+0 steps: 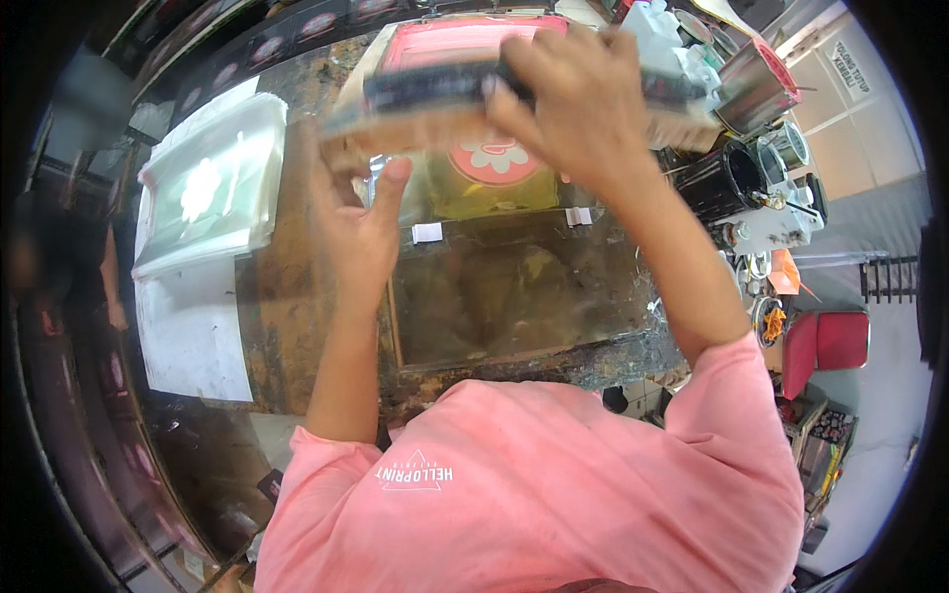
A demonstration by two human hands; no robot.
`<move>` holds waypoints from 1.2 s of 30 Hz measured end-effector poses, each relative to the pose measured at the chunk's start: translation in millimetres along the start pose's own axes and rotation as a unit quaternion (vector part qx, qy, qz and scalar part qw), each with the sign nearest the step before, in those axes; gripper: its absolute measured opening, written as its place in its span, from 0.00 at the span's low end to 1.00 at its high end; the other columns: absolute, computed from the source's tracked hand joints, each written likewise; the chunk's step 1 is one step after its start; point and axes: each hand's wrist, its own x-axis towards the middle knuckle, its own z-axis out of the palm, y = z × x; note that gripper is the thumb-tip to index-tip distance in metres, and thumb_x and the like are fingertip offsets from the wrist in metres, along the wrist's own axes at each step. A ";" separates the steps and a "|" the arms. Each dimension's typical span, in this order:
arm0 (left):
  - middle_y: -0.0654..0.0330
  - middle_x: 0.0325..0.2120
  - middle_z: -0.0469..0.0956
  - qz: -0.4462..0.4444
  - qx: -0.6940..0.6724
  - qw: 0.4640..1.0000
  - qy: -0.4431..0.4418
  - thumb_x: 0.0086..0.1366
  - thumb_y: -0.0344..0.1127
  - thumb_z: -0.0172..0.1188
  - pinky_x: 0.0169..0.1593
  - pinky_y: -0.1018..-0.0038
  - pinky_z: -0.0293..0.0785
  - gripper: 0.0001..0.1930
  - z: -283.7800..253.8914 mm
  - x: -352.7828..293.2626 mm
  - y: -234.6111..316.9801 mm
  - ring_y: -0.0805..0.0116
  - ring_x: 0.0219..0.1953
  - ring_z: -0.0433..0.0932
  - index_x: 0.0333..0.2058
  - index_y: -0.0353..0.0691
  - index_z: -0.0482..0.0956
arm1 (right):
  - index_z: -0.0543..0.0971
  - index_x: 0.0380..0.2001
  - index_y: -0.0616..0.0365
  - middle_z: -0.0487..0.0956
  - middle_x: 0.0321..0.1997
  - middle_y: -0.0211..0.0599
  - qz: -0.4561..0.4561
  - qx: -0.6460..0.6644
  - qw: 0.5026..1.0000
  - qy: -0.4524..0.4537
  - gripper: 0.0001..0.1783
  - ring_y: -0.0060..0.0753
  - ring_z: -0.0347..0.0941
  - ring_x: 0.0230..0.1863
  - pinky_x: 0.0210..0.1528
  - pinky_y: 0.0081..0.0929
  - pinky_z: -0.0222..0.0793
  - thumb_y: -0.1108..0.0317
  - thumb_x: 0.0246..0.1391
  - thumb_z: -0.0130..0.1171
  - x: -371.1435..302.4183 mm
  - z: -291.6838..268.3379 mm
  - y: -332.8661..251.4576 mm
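My right hand (578,99) is closed around the long dark bar of what looks like a squeegee (425,87); motion blurs both. The bar lies along the near wooden edge of a screen-printing frame (435,128), which is tilted up and has pink ink on its mesh (445,38). My left hand (361,217) is at the frame's near left corner, thumb apart from the fingers. Its fingers are blurred, and I cannot tell if they touch the wood. Below the frame lies a clear sheet (450,198) with a pink circle and white flower print (494,163).
A stack of clear printed sheets (213,188) lies left on white paper (193,326). Two white tabs (427,232) mark the near side of the print area. Ink cans (756,89), a black pot (722,183) and bottles crowd the right side. A red chair (840,341) stands beyond.
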 end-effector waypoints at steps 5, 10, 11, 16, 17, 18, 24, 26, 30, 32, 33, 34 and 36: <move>0.36 0.72 0.59 0.091 0.567 0.804 -0.153 0.59 0.77 0.62 0.73 0.31 0.35 0.60 -5.8 -36.8 -36.0 0.38 0.75 0.54 0.74 0.32 0.56 | 0.77 0.20 0.56 0.76 0.21 0.40 -0.005 0.040 0.997 0.064 0.23 0.45 0.76 0.28 0.41 0.45 0.65 0.49 0.60 0.58 65.0 -5.5 24.6; 0.37 0.72 0.60 0.057 0.573 0.796 -0.189 0.58 0.80 0.57 0.72 0.27 0.27 0.59 0.0 -68.3 -73.2 0.41 0.77 0.53 0.72 0.34 0.62 | 0.76 0.14 0.60 0.76 0.17 0.46 0.031 0.086 0.996 0.016 0.28 0.52 0.74 0.22 0.37 0.50 0.69 0.49 0.60 0.51 107.0 -2.5 42.6; 0.39 0.71 0.63 0.059 0.547 0.813 -0.188 0.58 0.78 0.60 0.73 0.29 0.33 0.57 4.0 -59.2 -61.7 0.42 0.76 0.57 0.71 0.34 0.65 | 0.77 0.16 0.61 0.77 0.18 0.48 0.016 0.072 0.997 0.036 0.28 0.54 0.76 0.24 0.38 0.50 0.70 0.49 0.60 0.51 108.4 -3.4 44.7; 0.46 0.61 0.78 0.025 0.268 0.961 -0.058 0.65 0.47 0.71 0.55 0.59 0.76 0.33 23.1 17.2 -11.7 0.53 0.54 0.82 0.63 0.33 0.77 | 0.81 0.21 0.64 0.79 0.21 0.54 -0.032 0.021 0.992 0.123 0.30 0.60 0.79 0.30 0.43 0.52 0.73 0.47 0.60 0.50 127.2 8.0 63.4; 0.47 0.60 0.80 -0.020 0.232 0.972 -0.031 0.66 0.40 0.72 0.48 0.67 0.82 0.29 24.2 25.7 -2.5 0.56 0.48 0.86 0.62 0.32 0.78 | 0.81 0.22 0.64 0.80 0.21 0.53 0.002 0.007 0.993 0.115 0.30 0.60 0.79 0.31 0.43 0.52 0.73 0.46 0.59 0.50 124.0 2.8 50.7; 0.50 0.54 0.82 -0.011 0.223 0.975 0.001 0.67 0.37 0.70 0.45 0.72 0.81 0.28 15.9 28.5 -5.9 0.63 0.44 0.85 0.62 0.32 0.78 | 0.82 0.22 0.64 0.80 0.21 0.53 0.018 0.013 0.995 0.098 0.30 0.59 0.80 0.31 0.43 0.51 0.73 0.46 0.60 0.50 125.5 2.3 47.5; 0.51 0.38 0.87 0.003 0.228 0.964 0.136 0.70 0.30 0.66 0.41 0.80 0.79 0.25 -120.1 47.2 -11.0 0.75 0.36 0.85 0.64 0.30 0.75 | 0.82 0.21 0.59 0.79 0.20 0.47 0.066 0.111 0.992 -0.006 0.29 0.54 0.78 0.27 0.38 0.47 0.71 0.44 0.61 0.52 122.0 -6.4 47.4; 0.51 0.34 0.88 0.016 0.232 0.958 0.166 0.68 0.30 0.66 0.39 0.82 0.77 0.26 -166.3 61.0 -6.3 0.75 0.34 0.85 0.63 0.30 0.76 | 0.81 0.21 0.58 0.79 0.19 0.45 0.106 0.130 0.986 -0.013 0.27 0.53 0.77 0.26 0.37 0.47 0.70 0.45 0.60 0.54 118.2 -18.1 33.2; 0.51 0.31 0.88 0.005 0.347 0.913 0.213 0.64 0.30 0.65 0.39 0.79 0.79 0.27 -273.2 82.5 -14.8 0.71 0.30 0.87 0.62 0.29 0.77 | 0.81 0.26 0.60 0.80 0.25 0.49 0.091 0.092 0.992 0.003 0.25 0.56 0.78 0.32 0.39 0.48 0.70 0.46 0.61 0.56 109.2 -15.6 30.0; 0.49 0.32 0.88 -0.006 0.374 0.899 0.227 0.63 0.33 0.67 0.41 0.75 0.80 0.28 -325.3 90.3 -24.7 0.69 0.31 0.88 0.61 0.29 0.78 | 0.82 0.39 0.60 0.82 0.35 0.52 0.079 0.089 0.993 -0.025 0.24 0.58 0.78 0.39 0.44 0.47 0.71 0.47 0.64 0.56 105.1 -6.2 43.2; 0.47 0.34 0.88 -0.010 0.379 0.895 0.234 0.62 0.35 0.67 0.43 0.73 0.80 0.28 -354.2 93.3 -35.9 0.66 0.32 0.88 0.60 0.29 0.78 | 0.83 0.39 0.60 0.82 0.35 0.54 0.073 0.083 0.993 -0.028 0.25 0.60 0.78 0.39 0.44 0.47 0.71 0.46 0.65 0.55 105.4 -5.5 42.4; 0.45 0.36 0.88 -0.014 0.381 0.893 0.238 0.61 0.36 0.68 0.45 0.71 0.81 0.29 -374.4 94.5 -43.1 0.64 0.34 0.89 0.60 0.28 0.78 | 0.83 0.38 0.61 0.82 0.35 0.55 0.069 0.073 0.994 -0.032 0.25 0.61 0.78 0.38 0.44 0.48 0.71 0.46 0.66 0.54 104.6 -6.0 41.5; 0.45 0.42 0.86 0.029 0.449 0.860 0.241 0.63 0.33 0.68 0.45 0.70 0.82 0.28 -391.3 94.4 -47.7 0.62 0.40 0.88 0.61 0.28 0.77 | 0.82 0.38 0.62 0.81 0.34 0.56 0.047 0.065 0.997 -0.020 0.26 0.62 0.77 0.38 0.42 0.49 0.70 0.46 0.67 0.54 100.0 -3.6 45.1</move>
